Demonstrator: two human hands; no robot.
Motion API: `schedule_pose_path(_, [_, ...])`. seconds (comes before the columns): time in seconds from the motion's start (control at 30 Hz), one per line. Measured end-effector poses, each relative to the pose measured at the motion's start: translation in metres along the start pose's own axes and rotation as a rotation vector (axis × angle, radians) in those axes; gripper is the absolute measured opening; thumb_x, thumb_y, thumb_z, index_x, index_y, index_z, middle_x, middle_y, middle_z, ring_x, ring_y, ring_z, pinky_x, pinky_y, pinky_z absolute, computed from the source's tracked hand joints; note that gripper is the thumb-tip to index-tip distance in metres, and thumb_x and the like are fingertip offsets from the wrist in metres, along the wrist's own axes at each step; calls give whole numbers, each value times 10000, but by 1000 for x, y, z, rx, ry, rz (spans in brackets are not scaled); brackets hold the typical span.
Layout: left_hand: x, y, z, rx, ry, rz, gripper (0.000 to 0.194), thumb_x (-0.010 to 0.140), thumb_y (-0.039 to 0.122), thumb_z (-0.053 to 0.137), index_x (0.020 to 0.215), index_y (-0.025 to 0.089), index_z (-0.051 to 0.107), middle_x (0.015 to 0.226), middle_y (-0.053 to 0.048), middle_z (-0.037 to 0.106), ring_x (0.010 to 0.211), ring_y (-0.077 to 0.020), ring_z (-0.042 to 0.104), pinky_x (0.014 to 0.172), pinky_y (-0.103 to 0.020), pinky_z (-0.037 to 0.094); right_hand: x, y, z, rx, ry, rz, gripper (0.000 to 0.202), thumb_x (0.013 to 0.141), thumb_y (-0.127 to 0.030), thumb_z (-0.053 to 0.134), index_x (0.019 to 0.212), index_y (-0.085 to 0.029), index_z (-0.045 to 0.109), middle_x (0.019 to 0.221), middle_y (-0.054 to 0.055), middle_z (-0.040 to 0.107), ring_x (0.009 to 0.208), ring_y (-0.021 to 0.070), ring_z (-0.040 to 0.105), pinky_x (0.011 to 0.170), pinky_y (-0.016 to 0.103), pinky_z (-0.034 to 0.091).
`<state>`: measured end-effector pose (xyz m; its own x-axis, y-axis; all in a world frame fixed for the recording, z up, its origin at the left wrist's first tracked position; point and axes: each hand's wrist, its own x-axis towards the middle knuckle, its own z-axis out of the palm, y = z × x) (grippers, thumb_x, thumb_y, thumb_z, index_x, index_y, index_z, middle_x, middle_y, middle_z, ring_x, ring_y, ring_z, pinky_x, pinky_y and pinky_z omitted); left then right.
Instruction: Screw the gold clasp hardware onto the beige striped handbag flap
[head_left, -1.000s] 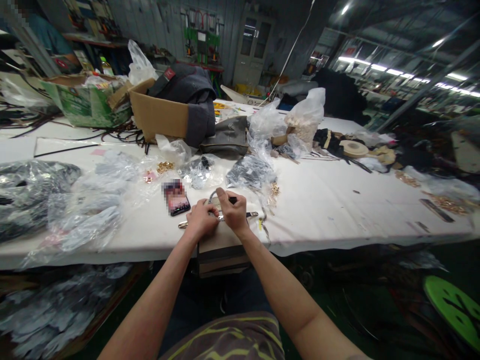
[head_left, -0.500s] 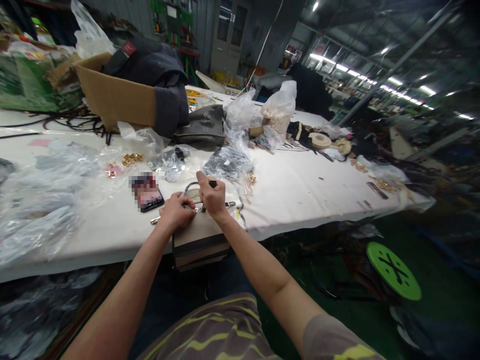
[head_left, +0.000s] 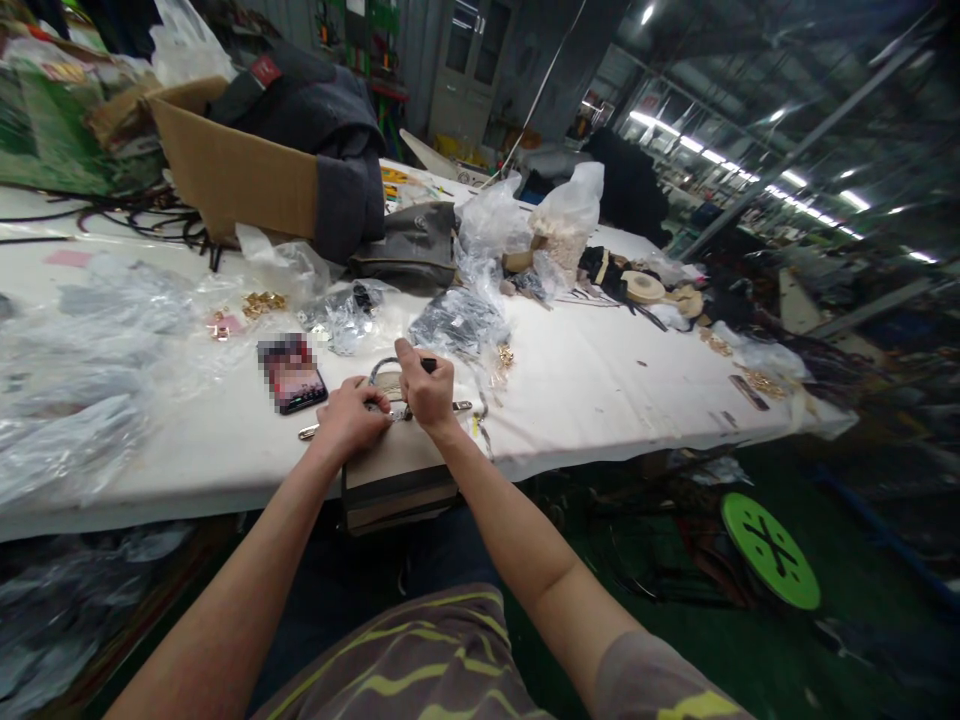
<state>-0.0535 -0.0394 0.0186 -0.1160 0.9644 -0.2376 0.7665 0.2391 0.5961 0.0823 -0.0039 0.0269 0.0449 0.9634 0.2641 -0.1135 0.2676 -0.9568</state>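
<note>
A tan and brown bag (head_left: 397, 459) lies at the table's front edge, its lower side hanging over. My left hand (head_left: 351, 418) rests on its top with curled fingers, gripping the bag beside a small metal fitting; the fingertips are partly hidden. My right hand (head_left: 429, 390) is a fist round a black-handled tool (head_left: 428, 365), thumb raised. The tool's lower end is out of sight, close to the fitting. A narrow strip with metal ends (head_left: 462, 406) shows on both sides of my hands. Behind them curves a grey rope-like handle (head_left: 384, 366).
A phone (head_left: 294, 374) lies left of my hands. Clear plastic bags (head_left: 90, 370) cover the left side. Gold metal pieces (head_left: 262, 303) sit in small heaps. Behind stand a cardboard box (head_left: 240, 180) and a dark pouch (head_left: 409, 250). A green stool (head_left: 770, 550) is at the right.
The view has shifted slightly, so the table and stool appear a little displaced. Both hands keep nearly the same place and grip on the bag and the black-handled tool.
</note>
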Motion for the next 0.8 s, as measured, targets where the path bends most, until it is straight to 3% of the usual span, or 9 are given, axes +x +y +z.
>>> schedule_pose_path(0.2, [0, 1, -1, 2, -11, -7, 134, 858, 262, 823, 982, 292, 863, 1806, -79, 504, 1626, -449, 510, 1305, -689, 443, 2, 0, 3, -28, -59, -22, 709, 989, -747, 761, 630, -261, 390, 557, -64, 373, 496, 97, 348, 460, 291, 260])
schedule_pose_path(0.43, [2, -1, 2, 2, 15, 6, 112, 846, 242, 817, 932, 297, 862, 1769, -61, 545, 1582, -430, 563, 1303, -665, 461, -3, -7, -11, 65, 18, 90, 690, 981, -764, 760, 644, -281, 400, 495, -89, 359, 421, 93, 323, 415, 286, 258])
schedule_pose_path(0.8, [-1, -2, 2, -7, 23, 15, 128, 844, 266, 802, 949, 306, 864, 1761, -70, 547, 1587, -448, 546, 1287, -699, 465, 1, -6, -1, 126, -20, 109, 679, 953, -722, 802, 626, -282, 402, 491, -94, 359, 397, 83, 286, 392, 300, 209])
